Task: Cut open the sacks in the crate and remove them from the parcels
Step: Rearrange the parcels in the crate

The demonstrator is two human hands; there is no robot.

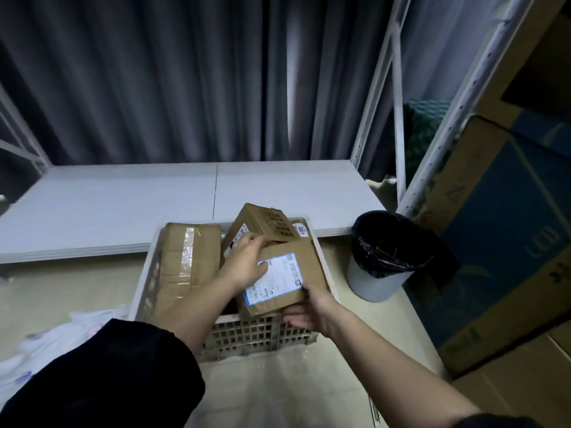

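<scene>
**Parcels bare in the crate, one held by both hands**

Parcels fill the crate [247, 333], a pale slatted plastic box that sits on the floor just in front of a low white counter [123, 205]. The labelled parcel [287, 273] lies tilted at the crate's near right corner, its white address label facing up. Behind it another box [262, 223] leans against the far edge, and a taped parcel [185, 261] lies flat along the left side. No sack is visible on any of them; crumpled white plastic [52, 341] lies on the floor to the left of the crate, possibly sacks already taken off.

The left hand [247, 264] rests spread on the top of the labelled parcel, fingers curled over its far left corner. The right hand [309, 313] cups the near lower corner from beneath, fingers wrapped under the cardboard. Both hands are closed on the same box, and no cutter shows in either.

The step seems to be shifting or lifting this parcel to check for sacks underneath. Doing it well means keeping the underside supported, raising it straight clear of the crate's rim, and not dragging the leaning box along.

A black-lined bin [383, 267] stands to the right.
</scene>
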